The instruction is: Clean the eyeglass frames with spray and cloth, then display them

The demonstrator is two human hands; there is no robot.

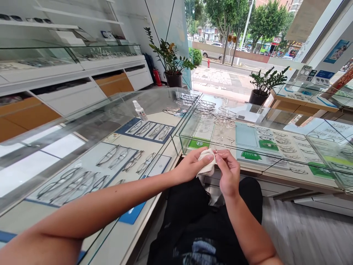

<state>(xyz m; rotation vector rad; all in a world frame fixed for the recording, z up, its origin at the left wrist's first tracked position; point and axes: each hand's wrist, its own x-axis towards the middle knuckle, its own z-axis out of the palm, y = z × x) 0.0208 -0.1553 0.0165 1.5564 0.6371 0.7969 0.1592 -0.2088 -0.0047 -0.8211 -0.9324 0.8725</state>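
Observation:
My left hand [191, 165] is closed around a cream cleaning cloth [207, 168], its thumb pressed on the fabric. Close beside it, my right hand [228, 173] pinches a pair of thin-rimmed eyeglasses [220, 151]. The cloth wraps part of the glasses, so one lens is hidden. Both hands are held above my lap, just in front of the glass counter's edge. A white spray bottle [140, 110] stands on the glass top, ahead and to the left.
A glass display counter [180, 141] runs along my left and across the front, with many eyeglasses inside. Several spectacle frames [204, 106] lie in a cluster near the corner. Potted plants [174, 79] stand by the window, near a red fire extinguisher [157, 77].

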